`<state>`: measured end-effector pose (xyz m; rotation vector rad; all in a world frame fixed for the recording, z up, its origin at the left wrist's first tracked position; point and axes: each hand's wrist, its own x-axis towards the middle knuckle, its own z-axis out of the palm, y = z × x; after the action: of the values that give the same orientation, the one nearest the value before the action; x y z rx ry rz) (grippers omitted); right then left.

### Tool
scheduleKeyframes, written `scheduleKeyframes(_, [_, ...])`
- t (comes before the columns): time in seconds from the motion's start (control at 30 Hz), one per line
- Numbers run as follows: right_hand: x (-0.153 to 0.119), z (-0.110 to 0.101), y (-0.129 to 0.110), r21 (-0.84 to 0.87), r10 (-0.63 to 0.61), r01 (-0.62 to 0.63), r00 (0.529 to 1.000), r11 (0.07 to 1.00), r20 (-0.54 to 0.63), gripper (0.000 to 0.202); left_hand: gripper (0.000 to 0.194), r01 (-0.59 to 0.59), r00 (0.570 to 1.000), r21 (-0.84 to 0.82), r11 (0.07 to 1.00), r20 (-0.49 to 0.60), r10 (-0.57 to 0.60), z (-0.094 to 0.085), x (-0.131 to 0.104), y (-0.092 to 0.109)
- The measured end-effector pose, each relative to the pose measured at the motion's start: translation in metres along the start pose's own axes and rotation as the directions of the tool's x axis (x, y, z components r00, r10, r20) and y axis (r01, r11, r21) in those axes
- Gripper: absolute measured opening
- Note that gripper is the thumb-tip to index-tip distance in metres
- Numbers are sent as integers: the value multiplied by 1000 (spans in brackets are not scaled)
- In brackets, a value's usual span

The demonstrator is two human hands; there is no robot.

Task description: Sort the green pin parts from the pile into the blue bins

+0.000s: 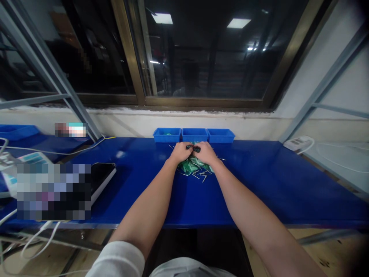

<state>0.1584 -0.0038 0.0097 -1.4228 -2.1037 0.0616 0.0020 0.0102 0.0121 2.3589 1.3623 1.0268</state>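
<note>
My left hand (181, 151) and my right hand (205, 153) meet over a loose pile in the middle of the blue table. Both have their fingers curled closed. Small dark pieces (197, 149) show at the fingertips, one by each hand, too small to name. Below and around the hands lie flat green pieces (188, 167), mixed with thin silvery screws or pins (204, 179). Part of the pile is hidden under my hands.
Three blue bins stand in a row behind the pile: a left bin (167, 140) with some green bits, a middle bin (195, 139) and a right bin (221, 141). A dark-topped device (103, 175) lies left, near white cables. A power strip (299, 142) sits at right.
</note>
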Motion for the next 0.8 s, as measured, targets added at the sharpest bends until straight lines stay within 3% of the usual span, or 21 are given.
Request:
scheduleKeyframes(0.13, [0,0,-1,-70,54,-51,998,996,41,32,30,0,1000,-20,1000,8,0,0,0,0])
scheduleKeyframes(0.37, [4,3,1,41,43,-46,997,998,63,24,32,31,999,-48,998,11,-31,-2,0,-1])
scheduleKeyframes(0.6, [6,3,6,276,75,-61,996,959,-40,11,25,131,986,-223,966,-71,-150,-9,3,-3])
scheduleKeyframes(0.8, [8,2,9,474,151,-83,983,876,-107,13,24,143,985,-348,927,-40,-167,-9,4,-2])
